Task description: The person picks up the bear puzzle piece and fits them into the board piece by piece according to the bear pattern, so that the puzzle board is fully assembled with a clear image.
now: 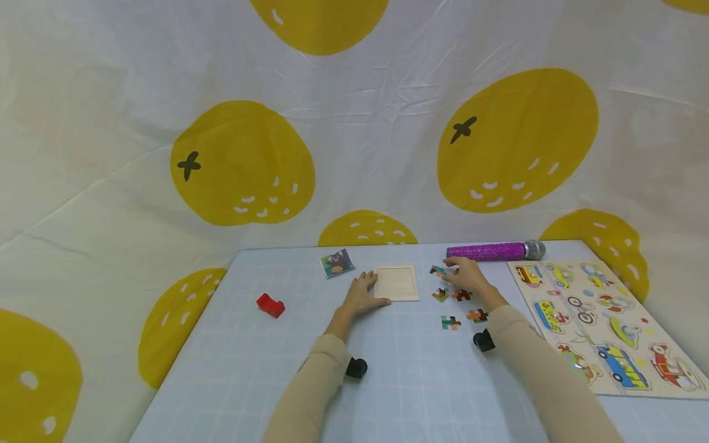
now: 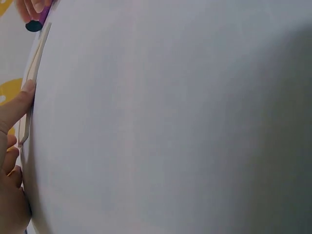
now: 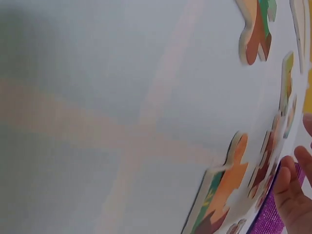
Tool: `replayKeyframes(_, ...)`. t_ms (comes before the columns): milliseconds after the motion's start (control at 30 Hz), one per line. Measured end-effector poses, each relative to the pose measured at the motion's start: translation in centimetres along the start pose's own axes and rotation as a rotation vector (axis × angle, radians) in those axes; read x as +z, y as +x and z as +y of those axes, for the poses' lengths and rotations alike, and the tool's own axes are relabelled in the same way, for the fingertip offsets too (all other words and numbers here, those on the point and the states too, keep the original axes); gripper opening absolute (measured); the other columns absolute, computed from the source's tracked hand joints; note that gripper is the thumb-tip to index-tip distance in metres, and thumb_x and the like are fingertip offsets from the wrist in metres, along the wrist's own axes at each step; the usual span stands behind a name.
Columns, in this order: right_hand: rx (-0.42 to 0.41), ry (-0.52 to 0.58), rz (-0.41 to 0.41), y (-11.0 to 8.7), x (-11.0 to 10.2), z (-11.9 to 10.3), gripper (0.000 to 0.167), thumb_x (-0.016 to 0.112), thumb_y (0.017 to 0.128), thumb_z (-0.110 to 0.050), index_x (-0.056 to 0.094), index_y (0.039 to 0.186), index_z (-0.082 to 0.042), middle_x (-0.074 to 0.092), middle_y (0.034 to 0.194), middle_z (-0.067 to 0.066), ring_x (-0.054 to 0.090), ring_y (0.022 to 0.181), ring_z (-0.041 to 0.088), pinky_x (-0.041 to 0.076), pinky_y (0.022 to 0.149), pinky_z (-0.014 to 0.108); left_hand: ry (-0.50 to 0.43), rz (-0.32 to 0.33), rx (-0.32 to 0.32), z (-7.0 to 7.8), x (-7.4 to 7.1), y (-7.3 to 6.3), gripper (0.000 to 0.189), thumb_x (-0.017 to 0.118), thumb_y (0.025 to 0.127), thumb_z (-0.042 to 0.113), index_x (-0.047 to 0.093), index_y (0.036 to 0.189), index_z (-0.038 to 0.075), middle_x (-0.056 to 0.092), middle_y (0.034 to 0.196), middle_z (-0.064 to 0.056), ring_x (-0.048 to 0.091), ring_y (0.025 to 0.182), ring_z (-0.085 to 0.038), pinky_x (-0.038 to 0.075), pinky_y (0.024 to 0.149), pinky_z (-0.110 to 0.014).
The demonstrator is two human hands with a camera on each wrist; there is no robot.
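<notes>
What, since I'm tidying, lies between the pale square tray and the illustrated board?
Loose puzzle pieces and the right hand, seen in the head view.

The person is wearing a plain beige long-sleeved garment, its left sleeve point(image 1: 307, 394) and right sleeve point(image 1: 545, 375) ending in cuffs and leaving the left hand point(image 1: 360, 297) and right hand point(image 1: 468, 275) bare. A small black rounded device point(image 1: 357, 368) is protruding beside the left cuff point(image 1: 331, 347), and a similar black device point(image 1: 484, 340) is showing beside the right.

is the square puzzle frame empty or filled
Empty: the frame shows a bare, pale base, and puzzle pieces lie outside it.
</notes>
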State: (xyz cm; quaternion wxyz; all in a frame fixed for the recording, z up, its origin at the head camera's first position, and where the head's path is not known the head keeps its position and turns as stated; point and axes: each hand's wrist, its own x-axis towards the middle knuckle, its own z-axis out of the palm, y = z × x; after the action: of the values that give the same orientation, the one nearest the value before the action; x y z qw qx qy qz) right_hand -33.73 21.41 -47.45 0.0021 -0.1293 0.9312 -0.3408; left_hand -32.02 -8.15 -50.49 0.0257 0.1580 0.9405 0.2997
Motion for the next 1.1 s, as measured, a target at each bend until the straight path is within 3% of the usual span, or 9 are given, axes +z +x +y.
replayKeyframes(100, 0.023, -0.010, -0.019, 0.7, 0.7, -0.3, 0.045, 0.065, 0.088, -0.011, 0.052, 0.127, 0.009, 0.055, 0.123, 0.029, 0.057, 0.103, 0.040, 0.049, 0.086, 0.048, -0.012, 0.003, 0.019, -0.3, 0.3, 0.1, 0.082, 0.077, 0.077, 0.036, 0.041, 0.140, -0.002, 0.035, 0.147, -0.018, 0.022, 0.139, -0.037, 0.016, 0.113, -0.049)
replayKeyframes(333, 0.058, -0.056, -0.029, 1.2, 1.2, -0.8, 0.044, 0.063, 0.088, -0.011, 0.053, 0.126, 0.009, 0.052, 0.127, 0.029, 0.047, 0.117, 0.045, 0.040, 0.096, 0.054, -0.028, 0.009, 0.012, 0.0, 0.3, -0.1, 0.080, 0.076, 0.078, 0.036, 0.042, 0.140, -0.001, 0.035, 0.148, -0.016, 0.022, 0.140, -0.038, 0.017, 0.113, -0.051)
replayKeyframes(733, 0.092, -0.055, 0.001, 1.4, 1.3, -0.9, 0.039, 0.066, 0.086, -0.008, 0.058, 0.120, 0.009, 0.062, 0.108, 0.025, 0.056, 0.102, 0.039, 0.046, 0.089, 0.049, -0.032, 0.023, -0.011, 0.3, 0.2, -0.4, 0.079, 0.077, 0.077, 0.035, 0.044, 0.139, -0.001, 0.036, 0.147, -0.016, 0.023, 0.139, -0.040, 0.020, 0.111, -0.053)
replayKeyframes(900, 0.107, -0.013, 0.040, 1.3, 1.2, -0.9, 0.042, 0.070, 0.083, -0.007, 0.058, 0.119, 0.009, 0.061, 0.104, 0.025, 0.058, 0.096, 0.037, 0.048, 0.083, 0.046, -0.050, 0.027, -0.024, 0.4, 0.1, -0.4, 0.080, 0.078, 0.075, 0.035, 0.044, 0.138, -0.002, 0.037, 0.147, -0.017, 0.024, 0.138, -0.040, 0.020, 0.111, -0.053)
replayKeyframes(1100, 0.113, 0.074, 0.030, 1.5, 0.9, -1.0, 0.040, 0.070, 0.083, -0.007, 0.059, 0.117, 0.010, 0.060, 0.109, 0.028, 0.057, 0.098, 0.039, 0.050, 0.082, 0.046, -0.060, 0.016, -0.048, 0.5, -0.2, 0.0, 0.081, 0.081, 0.073, 0.035, 0.046, 0.136, -0.002, 0.038, 0.146, -0.017, 0.026, 0.137, -0.040, 0.022, 0.111, -0.050)
